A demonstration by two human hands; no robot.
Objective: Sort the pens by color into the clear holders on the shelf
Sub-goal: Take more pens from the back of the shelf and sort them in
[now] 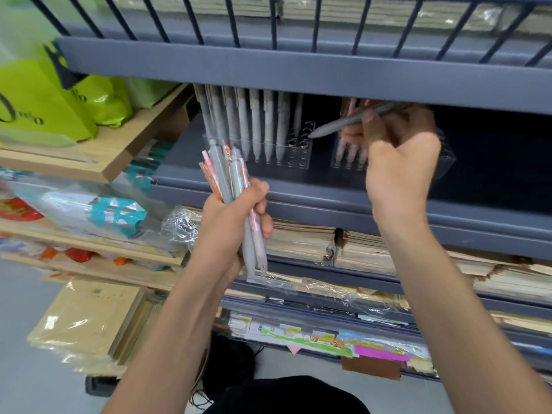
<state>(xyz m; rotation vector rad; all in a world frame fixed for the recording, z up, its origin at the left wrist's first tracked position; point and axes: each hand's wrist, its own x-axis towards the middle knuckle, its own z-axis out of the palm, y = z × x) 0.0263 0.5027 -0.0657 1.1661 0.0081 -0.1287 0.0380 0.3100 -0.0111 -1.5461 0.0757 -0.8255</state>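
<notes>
My left hand [236,216] grips a bundle of grey and pink pens [231,177], held upright below the shelf edge. My right hand [400,156] pinches one grey pen [346,122], tilted with its tip over the open holes at the right end of the left clear holder [298,153]. That holder stands on the dark grey shelf [298,189] and holds several grey pens [257,127] upright. A second clear holder [445,162] to the right holds pink pens [352,150]; my right hand hides most of it.
The shelf above [298,73] hangs low over the holders. Stacked notebooks [367,249] fill the shelves below. A wooden rack at left carries green bags [44,106] and wrapped packets [104,213]. Wrapped kraft pads [92,321] lie low at the left.
</notes>
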